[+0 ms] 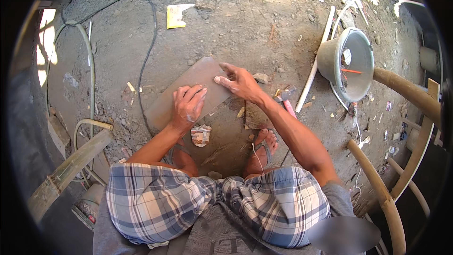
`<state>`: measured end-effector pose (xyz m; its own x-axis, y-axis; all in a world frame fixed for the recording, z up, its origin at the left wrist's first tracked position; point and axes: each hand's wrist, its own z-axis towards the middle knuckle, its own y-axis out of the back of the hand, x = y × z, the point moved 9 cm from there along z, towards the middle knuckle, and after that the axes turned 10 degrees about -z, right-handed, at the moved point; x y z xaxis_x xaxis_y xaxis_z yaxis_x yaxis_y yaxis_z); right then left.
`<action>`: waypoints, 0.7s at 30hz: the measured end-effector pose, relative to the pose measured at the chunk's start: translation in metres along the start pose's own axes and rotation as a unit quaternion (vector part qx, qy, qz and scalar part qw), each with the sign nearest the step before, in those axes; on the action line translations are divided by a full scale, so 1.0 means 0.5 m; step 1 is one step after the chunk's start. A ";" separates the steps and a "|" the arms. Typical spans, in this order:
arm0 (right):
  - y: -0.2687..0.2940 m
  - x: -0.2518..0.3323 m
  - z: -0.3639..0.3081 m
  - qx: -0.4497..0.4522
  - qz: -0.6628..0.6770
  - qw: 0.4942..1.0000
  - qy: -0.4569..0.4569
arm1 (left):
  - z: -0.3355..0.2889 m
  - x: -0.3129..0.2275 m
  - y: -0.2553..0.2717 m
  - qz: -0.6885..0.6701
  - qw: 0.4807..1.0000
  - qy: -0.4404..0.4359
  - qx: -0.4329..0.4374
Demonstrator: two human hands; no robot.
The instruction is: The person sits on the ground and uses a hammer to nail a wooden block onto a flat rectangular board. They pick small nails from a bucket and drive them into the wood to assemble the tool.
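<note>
A flat, grey-brown rectangular tile (165,106) lies slantwise on the dirt floor in front of my feet. My left hand (188,106) rests on top of it with curled fingers; what they hold, if anything, is hidden. At the tile's far right edge, my right hand (239,84) grips it, thumb on the upper face and fingers at the rim. A dusty square slab (257,116) lies to the right, near my right foot. Just beyond that slab is a tool with a pink handle (289,108); its head is hard to make out.
A tilted grey bucket (334,59) with a stone inside stands right, beside a white pipe (309,85). Bamboo poles (377,193) flank me. A dark cable (155,28) and a hose (92,80) run at left. A crumpled wrapper (201,135) lies between my feet.
</note>
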<state>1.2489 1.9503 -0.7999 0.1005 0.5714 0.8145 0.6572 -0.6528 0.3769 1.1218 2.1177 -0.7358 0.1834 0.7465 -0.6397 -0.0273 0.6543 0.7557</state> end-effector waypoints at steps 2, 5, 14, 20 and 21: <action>0.116 0.022 -0.064 -0.099 0.035 0.994 0.010 | -0.004 0.010 0.006 0.001 1.000 0.008 -0.009; 0.306 -0.095 -0.226 -0.277 -0.160 0.944 -0.081 | -0.006 0.004 0.008 0.012 1.000 0.002 -0.021; 0.136 -0.212 -0.435 -0.190 -0.209 0.939 -0.196 | -0.007 0.010 0.005 0.022 0.999 -0.005 -0.038; 0.127 -0.231 -0.436 -0.228 -0.149 0.931 -0.243 | 0.000 0.003 0.007 0.025 0.999 -0.006 -0.033; 0.128 -0.232 -0.436 -0.229 -0.165 0.928 -0.242 | 0.000 0.002 0.007 0.024 0.999 -0.007 -0.034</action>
<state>1.1166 1.7337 -0.7741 0.3473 0.8617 0.3699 0.3365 -0.4827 0.8086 1.1220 2.1207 -0.7339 0.1936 0.7752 -0.6013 -0.1033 0.6256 0.7732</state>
